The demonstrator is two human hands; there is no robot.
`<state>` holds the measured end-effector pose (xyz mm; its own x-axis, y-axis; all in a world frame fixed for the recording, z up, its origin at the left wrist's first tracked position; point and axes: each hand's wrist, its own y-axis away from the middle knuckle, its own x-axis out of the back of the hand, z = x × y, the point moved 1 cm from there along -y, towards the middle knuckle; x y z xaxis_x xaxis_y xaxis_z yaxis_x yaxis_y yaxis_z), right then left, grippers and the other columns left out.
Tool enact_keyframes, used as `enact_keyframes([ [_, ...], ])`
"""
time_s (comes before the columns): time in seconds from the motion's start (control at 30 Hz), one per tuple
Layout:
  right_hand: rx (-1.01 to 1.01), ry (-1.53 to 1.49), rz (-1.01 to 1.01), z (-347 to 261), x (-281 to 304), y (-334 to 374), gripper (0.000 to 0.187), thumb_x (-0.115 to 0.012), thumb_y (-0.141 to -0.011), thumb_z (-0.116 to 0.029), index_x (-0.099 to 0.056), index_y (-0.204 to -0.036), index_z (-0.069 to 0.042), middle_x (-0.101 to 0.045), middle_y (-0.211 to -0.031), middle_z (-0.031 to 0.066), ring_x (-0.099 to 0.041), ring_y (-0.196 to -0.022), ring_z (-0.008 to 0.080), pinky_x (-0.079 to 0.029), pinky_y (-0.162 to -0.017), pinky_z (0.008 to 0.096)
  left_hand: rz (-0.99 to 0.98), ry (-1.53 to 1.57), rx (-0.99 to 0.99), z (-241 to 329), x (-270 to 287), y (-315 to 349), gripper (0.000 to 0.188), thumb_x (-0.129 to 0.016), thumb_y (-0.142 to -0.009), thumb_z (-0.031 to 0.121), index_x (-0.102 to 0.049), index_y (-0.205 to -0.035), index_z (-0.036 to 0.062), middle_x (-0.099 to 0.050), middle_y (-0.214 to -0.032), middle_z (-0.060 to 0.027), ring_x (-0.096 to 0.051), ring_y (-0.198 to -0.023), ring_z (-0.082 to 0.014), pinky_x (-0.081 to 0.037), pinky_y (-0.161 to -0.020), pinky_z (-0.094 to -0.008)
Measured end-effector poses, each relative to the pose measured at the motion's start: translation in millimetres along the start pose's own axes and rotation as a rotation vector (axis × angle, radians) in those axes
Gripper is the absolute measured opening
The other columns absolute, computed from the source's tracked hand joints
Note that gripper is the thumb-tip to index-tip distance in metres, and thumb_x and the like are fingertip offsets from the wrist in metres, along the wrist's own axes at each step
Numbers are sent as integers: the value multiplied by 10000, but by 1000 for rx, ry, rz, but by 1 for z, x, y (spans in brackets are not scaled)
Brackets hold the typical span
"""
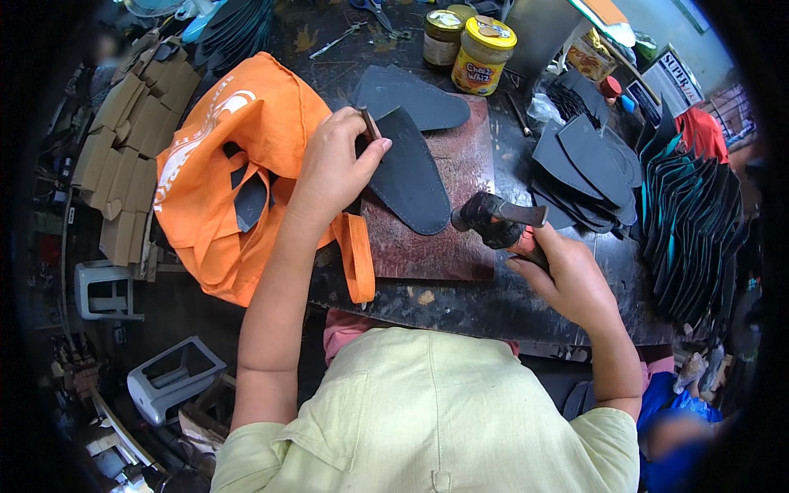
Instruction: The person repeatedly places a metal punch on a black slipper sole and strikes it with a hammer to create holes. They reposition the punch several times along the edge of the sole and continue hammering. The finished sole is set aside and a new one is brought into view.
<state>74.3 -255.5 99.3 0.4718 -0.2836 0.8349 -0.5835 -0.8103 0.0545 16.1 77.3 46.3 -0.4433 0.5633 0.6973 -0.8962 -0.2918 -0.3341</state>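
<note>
My left hand [337,160] pinches a short metal punch-like rod [370,125], held tilted over a black insole-shaped piece [415,185]. Small marks run along that piece's edge. It lies on a worn reddish board [427,263], partly over a second black piece [419,97]. To the right, my right hand [571,275] grips a hammer [514,218] by its handle. Its metal head, with black wrapping around it, is raised beside the piece and apart from the rod. The rod's lower end is hidden by my left hand.
An orange cloth bag [238,148] lies against my left forearm. Two jars [481,62] stand behind the board. Cut black pieces [583,164] and a long fanned stack [682,230] fill the right side. Scissors [378,16] lie at the far edge. A person [682,440] shows at lower right.
</note>
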Motion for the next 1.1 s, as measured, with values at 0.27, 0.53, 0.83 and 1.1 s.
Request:
enact_keyframes([
  [0.27, -23, 124, -75, 15, -26, -15, 437, -752, -956, -250, -500, -1260, -61, -723, -932, 216, -715, -886, 441, -550, -726, 509, 105, 54, -97, 27, -28, 17, 150, -761, -925, 133, -698, -929, -3, -683, -1071, -142, -667, -973, -273, -522, -848, -401],
  [0.53, -75, 72, -75, 14, -14, -10, 400, -748, -961, -247, -512, -1221, -55, -738, -959, 212, -713, -906, 446, -549, -734, 518, -60, 248, 27, 19, -69, 21, 162, -720, -988, 110, -669, -967, -43, -715, -848, -135, -718, -746, -190, -548, -675, -337],
  [0.83, -3, -46, 76, -8, 28, -10, 390, -786, -883, -77, -600, -1217, 1, -707, -962, 224, -698, -886, 445, -542, -772, 414, -93, 208, -43, 23, -64, 21, 228, -721, -975, 211, -664, -984, -10, -703, -864, -237, -690, -828, -435, -532, -733, -492],
  [1.1, 348, -284, 364, -24, 32, -29, 367, -719, -991, -40, -544, -1305, 33, -671, -1026, 74, -648, -849, 123, -546, -744, 268, -93, 152, -104, 29, -63, 25, 195, -715, -968, 183, -671, -973, -7, -692, -908, -221, -688, -858, -429, -539, -766, -494],
])
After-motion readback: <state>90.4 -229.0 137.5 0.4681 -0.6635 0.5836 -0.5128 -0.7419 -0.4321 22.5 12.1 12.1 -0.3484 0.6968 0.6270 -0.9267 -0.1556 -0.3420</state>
